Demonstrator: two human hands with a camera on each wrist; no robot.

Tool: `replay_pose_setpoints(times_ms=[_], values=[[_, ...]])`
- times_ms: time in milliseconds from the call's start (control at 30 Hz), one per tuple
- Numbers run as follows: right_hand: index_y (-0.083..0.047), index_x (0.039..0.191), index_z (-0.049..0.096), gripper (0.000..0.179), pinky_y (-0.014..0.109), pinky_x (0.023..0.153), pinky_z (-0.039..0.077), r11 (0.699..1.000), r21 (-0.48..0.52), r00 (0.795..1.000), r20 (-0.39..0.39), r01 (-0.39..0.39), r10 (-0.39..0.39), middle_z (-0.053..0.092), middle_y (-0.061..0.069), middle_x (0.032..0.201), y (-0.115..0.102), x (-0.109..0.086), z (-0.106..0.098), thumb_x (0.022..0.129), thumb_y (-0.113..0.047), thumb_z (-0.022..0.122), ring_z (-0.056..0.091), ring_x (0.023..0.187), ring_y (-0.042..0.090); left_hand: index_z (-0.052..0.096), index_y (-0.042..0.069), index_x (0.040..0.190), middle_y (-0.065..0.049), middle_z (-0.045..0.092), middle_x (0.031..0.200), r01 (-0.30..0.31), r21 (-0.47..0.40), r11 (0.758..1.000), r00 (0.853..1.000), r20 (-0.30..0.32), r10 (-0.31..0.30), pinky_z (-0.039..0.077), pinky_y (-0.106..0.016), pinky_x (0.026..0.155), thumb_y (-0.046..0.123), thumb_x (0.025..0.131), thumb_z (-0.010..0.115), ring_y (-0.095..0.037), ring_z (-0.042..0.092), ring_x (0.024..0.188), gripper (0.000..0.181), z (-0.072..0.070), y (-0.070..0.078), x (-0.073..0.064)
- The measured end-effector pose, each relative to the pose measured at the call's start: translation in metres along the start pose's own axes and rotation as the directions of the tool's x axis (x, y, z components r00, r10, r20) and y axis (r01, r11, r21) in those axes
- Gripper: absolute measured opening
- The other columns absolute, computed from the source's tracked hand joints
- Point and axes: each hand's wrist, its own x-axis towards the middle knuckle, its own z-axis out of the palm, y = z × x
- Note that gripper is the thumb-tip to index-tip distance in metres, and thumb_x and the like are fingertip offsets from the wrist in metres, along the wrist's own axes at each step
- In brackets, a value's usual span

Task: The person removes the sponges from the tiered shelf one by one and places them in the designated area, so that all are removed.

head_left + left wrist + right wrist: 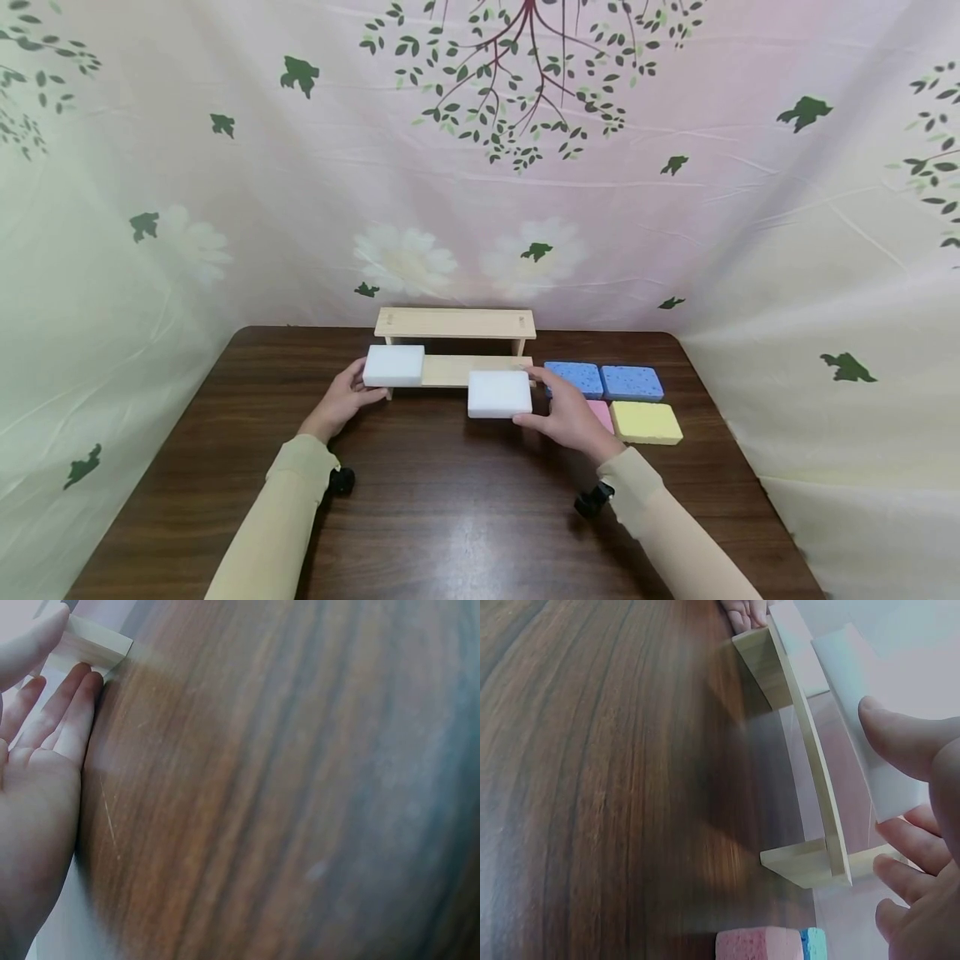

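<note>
Toward the back of the table (420, 517), a two-level wooden rack bore a left white block (393, 367) flat on the left end of its lower tier (468, 371). The left hand (341, 404) had its thumb and fingers about that block's outer end; whether its grip pinched or merely touched, I could not tell. The right hand (570, 417) had its grip clamped on a right white block (499, 394), thumb and fingers holding its right end. That block hung just in front of the lower tier in the head view, and the right wrist view showed it raised above the board, apart from it.

The step in hand looked like bringing the right white block to the board. Keeping it level, clearing the front edge and lowering it gently would probably have served best, with the left block steadied so that a bump did not shift it. Such light-looking foam seemed to want only a soft squeeze.

No box or tray showed; the open rack came closest to a container. To its right, two blue sponges (632, 382), a partly hidden pink sponge (600, 412) and a yellow sponge (647, 422) lay directly on the table.
</note>
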Motion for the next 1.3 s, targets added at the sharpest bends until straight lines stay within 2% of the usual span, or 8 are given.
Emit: replay_pose_setpoints(times_ms=[67, 133, 200, 267, 367, 600, 867, 1300], values=[[-0.010, 0.155, 0.047, 0.088, 0.040, 0.077, 0.054, 1.000, -0.005, 1.000, 0.005, -0.012, 0.012, 0.061, 0.010, 0.143, 0.000, -0.004, -0.002, 0.084, -0.037, 0.091, 0.062, 0.099, 0.033, 0.029, 0.008, 0.165, -0.022, 0.047, 0.158, 0.001, 0.002, 1.000, 1.000, 0.001, -0.001, 0.051, -0.027, 0.102, 0.009, 0.096, 0.077, -0.037, 0.050, 0.142, 0.084, 0.000, 0.000, 0.000], [-0.009, 0.155, 0.047, 0.088, 0.041, 0.077, 0.056, 1.000, -0.002, 1.000, 0.011, -0.022, 0.022, 0.060, 0.011, 0.144, 0.000, -0.007, -0.005, 0.084, -0.037, 0.091, 0.063, 0.099, 0.034, 0.029, 0.008, 0.165, -0.022, 0.047, 0.159, 0.000, 0.003, 1.000, 1.000, 0.000, 0.000, 0.051, -0.027, 0.102, 0.009, 0.097, 0.077, -0.036, 0.050, 0.142, 0.084, 0.001, 0.000, 0.001], [-0.009, 0.155, 0.047, 0.087, 0.047, 0.089, 0.058, 1.000, 0.005, 0.999, 0.010, -0.031, 0.031, 0.059, 0.012, 0.147, 0.001, -0.011, -0.007, 0.084, -0.035, 0.092, 0.064, 0.112, 0.036, 0.028, 0.007, 0.165, -0.023, 0.047, 0.158, -0.005, 0.007, 1.000, 1.000, 0.001, 0.005, 0.051, -0.027, 0.102, 0.009, 0.097, 0.077, -0.037, 0.050, 0.142, 0.084, 0.001, -0.001, 0.001], [-0.010, 0.154, 0.048, 0.087, 0.054, 0.100, 0.055, 0.999, 0.006, 0.999, 0.005, -0.044, 0.044, 0.058, 0.012, 0.149, 0.002, -0.014, -0.008, 0.084, -0.035, 0.092, 0.062, 0.123, 0.036, 0.028, 0.006, 0.165, -0.023, 0.047, 0.158, -0.006, 0.005, 1.000, 1.000, 0.002, 0.006, 0.051, -0.026, 0.102, 0.009, 0.096, 0.077, -0.037, 0.051, 0.141, 0.084, 0.001, -0.001, 0.001], [-0.011, 0.152, 0.051, 0.085, 0.060, 0.108, 0.049, 0.998, -0.007, 0.998, -0.010, -0.059, 0.059, 0.057, 0.012, 0.150, 0.006, -0.019, -0.010, 0.083, -0.037, 0.092, 0.058, 0.132, 0.036, 0.028, 0.006, 0.165, -0.023, 0.047, 0.158, -0.008, 0.007, 1.000, 1.000, 0.009, 0.008, 0.051, -0.025, 0.101, 0.009, 0.097, 0.077, -0.036, 0.050, 0.142, 0.084, 0.001, -0.001, 0.000], [-0.012, 0.151, 0.052, 0.086, 0.064, 0.107, 0.048, 0.997, -0.041, 0.997, -0.041, -0.062, 0.061, 0.058, 0.013, 0.150, 0.015, -0.032, -0.014, 0.081, -0.042, 0.092, 0.059, 0.132, 0.037, 0.027, 0.007, 0.166, -0.022, 0.046, 0.158, -0.001, 0.012, 1.000, 1.000, 0.007, 0.001, 0.051, -0.026, 0.102, 0.008, 0.097, 0.076, -0.037, 0.049, 0.143, 0.084, 0.001, -0.002, -0.001], [-0.013, 0.149, 0.054, 0.084, 0.070, 0.110, 0.042, 0.997, -0.040, 0.995, -0.069, -0.070, 0.067, 0.059, 0.014, 0.149, 0.018, -0.042, -0.021, 0.080, -0.035, 0.095, 0.055, 0.135, 0.038, 0.029, 0.006, 0.165, -0.022, 0.047, 0.158, 0.002, 0.009, 1.000, 1.000, 0.003, -0.002, 0.051, -0.028, 0.103, 0.008, 0.097, 0.077, -0.037, 0.050, 0.141, 0.083, 0.002, 0.001, 0.001], [-0.011, 0.149, 0.054, 0.083, 0.064, 0.111, 0.045, 0.997, -0.052, 0.996, -0.063, -0.060, 0.056, 0.059, 0.013, 0.148, 0.019, -0.055, -0.023, 0.079, -0.031, 0.095, 0.055, 0.135, 0.037, 0.024, 0.005, 0.166, -0.024, 0.043, 0.161, 0.016, 0.006, 1.000, 1.000, 0.014, -0.016, 0.049, -0.029, 0.106, 0.008, 0.098, 0.075, -0.038, 0.046, 0.145, 0.085, 0.000, 0.005, -0.001]])
